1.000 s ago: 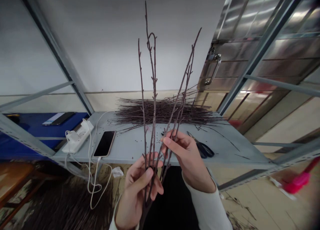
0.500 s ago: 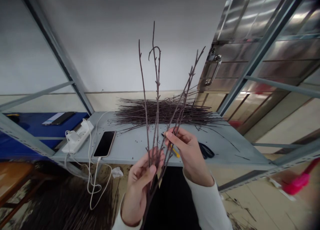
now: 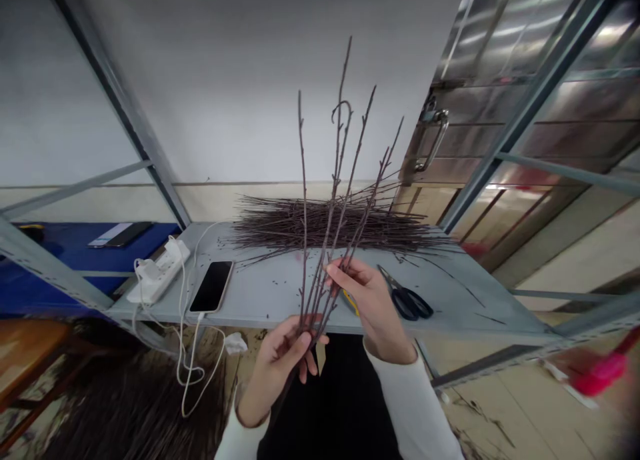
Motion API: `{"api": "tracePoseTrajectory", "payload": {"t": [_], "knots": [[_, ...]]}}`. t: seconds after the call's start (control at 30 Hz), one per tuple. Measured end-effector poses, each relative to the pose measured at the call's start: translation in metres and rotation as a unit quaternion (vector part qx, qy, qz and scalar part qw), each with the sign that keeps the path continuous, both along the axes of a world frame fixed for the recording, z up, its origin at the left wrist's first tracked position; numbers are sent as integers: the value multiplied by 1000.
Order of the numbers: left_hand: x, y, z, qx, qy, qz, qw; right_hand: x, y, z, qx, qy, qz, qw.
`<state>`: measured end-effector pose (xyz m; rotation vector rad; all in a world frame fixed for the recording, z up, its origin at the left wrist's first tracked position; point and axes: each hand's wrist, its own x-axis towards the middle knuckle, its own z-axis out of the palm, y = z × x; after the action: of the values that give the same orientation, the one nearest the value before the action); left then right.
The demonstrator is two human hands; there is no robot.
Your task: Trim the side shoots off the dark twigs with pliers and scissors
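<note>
Left hand (image 3: 280,353): thumb and fingers closed on the gathered lower stems of the slender dark-brown knobbly twigs (image 3: 303,160), held upright, fanned, at the front edge of the blue-grey metal shelf (image 3: 280,293). Right hand (image 3: 373,300): thumb and forefinger pinched on the right-side stems, higher up. Just beside it: scissors with black handles (image 3: 399,292). Behind: a heap of dark thin sticks (image 3: 280,223). Farther left: a black-screened phone (image 3: 212,287). Risks, as judged: uneven pinch pressure could snap a stem; a loose lower hold could let stems slip; projecting buds could snag neighbouring stems.
</note>
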<state>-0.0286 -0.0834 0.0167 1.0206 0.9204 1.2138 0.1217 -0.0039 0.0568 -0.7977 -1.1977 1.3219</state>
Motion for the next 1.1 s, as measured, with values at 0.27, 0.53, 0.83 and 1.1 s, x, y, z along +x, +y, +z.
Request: {"api": "tracePoseTrajectory", "payload": {"t": [0.27,0.53,0.83,1.1], "knots": [[-18,-11,-44,-50,47,94,993,0,10,-32,-54,-90,37,994],[-49,-55,-109,-121,121,236,957,4,-11,-83,-154,-86,59,983],[-88,-102,-191,-83,366,261,889,-5,-31,-128,-204,-91,79,972],[-117,-163,-270,-108,432,367,817,-2,-36,-147,-218,-87,48,971]]}}
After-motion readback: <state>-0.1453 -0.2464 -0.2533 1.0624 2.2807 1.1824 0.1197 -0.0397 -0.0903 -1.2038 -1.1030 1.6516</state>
